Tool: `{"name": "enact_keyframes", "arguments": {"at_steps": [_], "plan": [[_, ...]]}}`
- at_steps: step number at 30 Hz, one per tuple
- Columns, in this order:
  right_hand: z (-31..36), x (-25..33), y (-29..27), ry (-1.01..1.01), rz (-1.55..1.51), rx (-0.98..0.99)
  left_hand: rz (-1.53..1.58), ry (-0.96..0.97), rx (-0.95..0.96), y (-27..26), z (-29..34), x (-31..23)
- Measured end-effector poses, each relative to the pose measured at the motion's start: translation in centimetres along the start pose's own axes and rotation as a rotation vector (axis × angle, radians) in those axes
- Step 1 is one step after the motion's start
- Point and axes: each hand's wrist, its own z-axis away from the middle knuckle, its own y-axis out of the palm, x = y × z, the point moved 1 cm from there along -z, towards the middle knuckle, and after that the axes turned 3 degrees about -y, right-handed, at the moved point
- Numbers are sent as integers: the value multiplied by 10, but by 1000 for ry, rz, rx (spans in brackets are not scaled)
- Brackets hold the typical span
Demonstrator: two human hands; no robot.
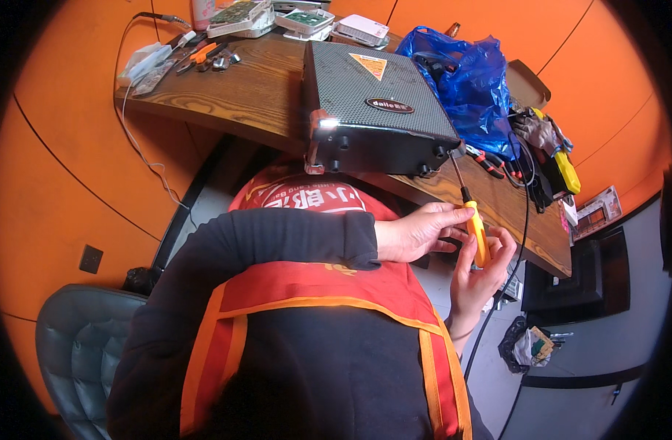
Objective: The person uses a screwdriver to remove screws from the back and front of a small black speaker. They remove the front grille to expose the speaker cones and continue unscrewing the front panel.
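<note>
Left hand (417,233) and right hand (483,277) are gripping a yellow screwdriver (477,233) near the table's (501,210) edge, its shaft reaching the mesh-topped box's (384,82) corner, bare wood lying alongside.

orange wall (50,213) | brown wooden table (263,95) | grey padded chair (86,352) | pale floor (501,374)

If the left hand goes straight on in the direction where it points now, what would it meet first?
The left hand would first meet the yellow screwdriver; its thumb appears to touch it. The right hand may come next, but depth is unclear.
</note>
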Motion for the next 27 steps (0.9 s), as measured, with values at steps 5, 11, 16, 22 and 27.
{"name": "enact_keyframes", "arguments": {"at_steps": [5, 11, 16, 22, 27], "plan": [[0, 0, -5, 214, 5, 41, -90, 30, 12, -1, 0, 2], [-5, 0, -9, -63, 118, 35, -83, 33, 41, -2, -1, 0], [-10, -2, -10, -142, 112, -6, -85, 56, 14, -1, 1, -1], [-1, -3, -13, 322, -24, 112, -75, 27, 44, -3, -1, -1], [-5, -5, -6, -84, -5, -3, -85, 45, 54, -5, -1, -2]]}}
